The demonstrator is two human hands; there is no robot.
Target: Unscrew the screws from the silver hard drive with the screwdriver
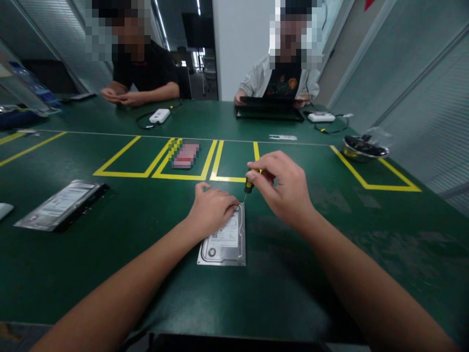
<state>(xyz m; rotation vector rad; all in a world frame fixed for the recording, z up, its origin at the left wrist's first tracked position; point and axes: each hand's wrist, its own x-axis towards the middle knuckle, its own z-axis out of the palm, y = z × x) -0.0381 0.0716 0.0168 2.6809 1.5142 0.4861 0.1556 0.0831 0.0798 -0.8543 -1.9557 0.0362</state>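
Observation:
A silver hard drive (229, 239) with a white label lies flat on the green table (164, 288) in front of me. My left hand (213, 208) grips its far end from above, fingers bent over the drive and covering part of the label. In my right hand (287, 186) is a small black-and-yellow screwdriver (249, 185), pinched between thumb and fingers. The tool stands nearly upright, its thin tip down at the drive's far right corner. Whether the tip sits in a screw is too small to tell.
At left lies another hard drive (60, 205). Yellow tape (179, 176) marks boxes across the table; one holds a blurred pink item (186, 155). A metal bowl (364, 149) stands at right. Two people sit opposite, one behind a dark tablet (269, 108).

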